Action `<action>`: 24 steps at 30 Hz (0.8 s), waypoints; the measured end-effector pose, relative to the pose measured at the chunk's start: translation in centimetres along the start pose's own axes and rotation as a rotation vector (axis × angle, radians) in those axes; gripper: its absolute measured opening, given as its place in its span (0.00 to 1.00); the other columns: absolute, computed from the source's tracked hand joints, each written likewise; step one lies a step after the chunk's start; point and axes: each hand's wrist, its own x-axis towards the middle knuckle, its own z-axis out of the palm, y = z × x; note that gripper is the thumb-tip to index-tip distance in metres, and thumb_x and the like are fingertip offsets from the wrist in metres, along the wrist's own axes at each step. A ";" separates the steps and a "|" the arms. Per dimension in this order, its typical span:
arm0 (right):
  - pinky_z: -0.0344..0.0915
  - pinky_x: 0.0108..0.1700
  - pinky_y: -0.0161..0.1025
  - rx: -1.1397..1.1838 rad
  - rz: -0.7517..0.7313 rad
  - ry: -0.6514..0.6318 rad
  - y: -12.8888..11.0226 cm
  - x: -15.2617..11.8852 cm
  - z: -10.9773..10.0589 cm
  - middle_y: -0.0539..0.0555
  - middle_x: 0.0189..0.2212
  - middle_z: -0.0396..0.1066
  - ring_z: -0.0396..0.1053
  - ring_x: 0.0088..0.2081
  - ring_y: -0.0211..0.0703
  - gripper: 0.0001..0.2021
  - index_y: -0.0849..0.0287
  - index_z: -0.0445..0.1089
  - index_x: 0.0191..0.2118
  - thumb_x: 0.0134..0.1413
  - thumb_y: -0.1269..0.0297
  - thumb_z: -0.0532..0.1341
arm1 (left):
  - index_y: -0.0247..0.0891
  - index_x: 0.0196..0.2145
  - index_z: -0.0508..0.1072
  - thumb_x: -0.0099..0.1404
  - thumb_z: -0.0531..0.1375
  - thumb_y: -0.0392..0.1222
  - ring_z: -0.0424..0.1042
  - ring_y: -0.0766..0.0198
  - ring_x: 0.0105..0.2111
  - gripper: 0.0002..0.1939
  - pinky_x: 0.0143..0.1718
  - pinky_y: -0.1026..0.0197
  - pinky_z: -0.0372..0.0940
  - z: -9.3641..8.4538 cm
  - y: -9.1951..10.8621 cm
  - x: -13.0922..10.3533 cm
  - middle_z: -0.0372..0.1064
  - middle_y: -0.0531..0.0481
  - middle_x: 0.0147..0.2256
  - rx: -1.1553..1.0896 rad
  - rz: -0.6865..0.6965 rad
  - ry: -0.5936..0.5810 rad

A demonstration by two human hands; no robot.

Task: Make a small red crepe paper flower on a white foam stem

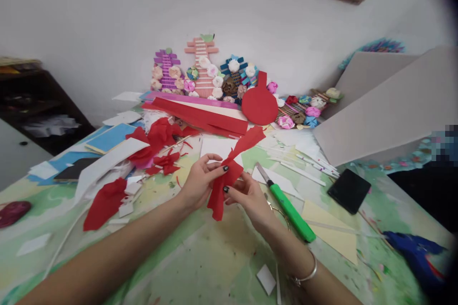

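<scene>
Between my two hands is a strip of red crepe paper (246, 144), twisted near its middle, with one end rising to the upper right and the other hanging down. My left hand (203, 178) pinches the strip between thumb and fingers at its left side. From the right, my right hand (250, 195) pinches the lower part with its thumb in front. A white sheet of paper (211, 147) lies behind the hands. Close to my right hand rests a green utility knife (291, 212) with its blade out. Scissors, mostly hidden, lie under my right wrist.
Crumpled red crepe paper (157, 140) and white scraps (126, 208) lie to the left. A red round cutout with a neck (259, 106) leans at the back among paper-flower crafts (205, 74). Right are white sticks (302, 173), a black phone-like slab (349, 191) and a blue glue gun (415, 248).
</scene>
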 end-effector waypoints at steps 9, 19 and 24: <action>0.59 0.25 0.31 -0.077 0.028 0.167 2.1 1.1 -2.9 0.50 0.24 0.71 0.66 0.26 0.36 0.11 0.59 0.70 0.30 0.43 0.58 0.66 | 0.38 0.40 0.64 0.47 0.68 0.32 0.75 0.63 0.30 0.24 0.33 0.62 0.67 -2.7 -2.2 0.8 0.75 0.51 0.31 0.048 -0.164 -0.010; 0.63 0.31 0.35 -0.258 -0.035 0.194 2.6 1.3 -3.7 0.52 0.28 0.72 0.66 0.29 0.39 0.09 0.59 0.71 0.34 0.47 0.60 0.63 | 0.38 0.40 0.65 0.48 0.68 0.35 0.74 0.63 0.29 0.23 0.34 0.62 0.66 -3.5 -2.1 1.4 0.74 0.53 0.27 0.265 -0.070 -0.029; 0.64 0.31 0.35 -0.219 0.057 0.060 2.4 1.3 -3.6 0.50 0.25 0.72 0.68 0.28 0.39 0.13 0.59 0.71 0.38 0.44 0.63 0.65 | 0.38 0.41 0.65 0.49 0.66 0.35 0.74 0.63 0.31 0.21 0.35 0.62 0.66 -3.7 -2.6 1.5 0.73 0.52 0.30 0.310 -0.047 -0.064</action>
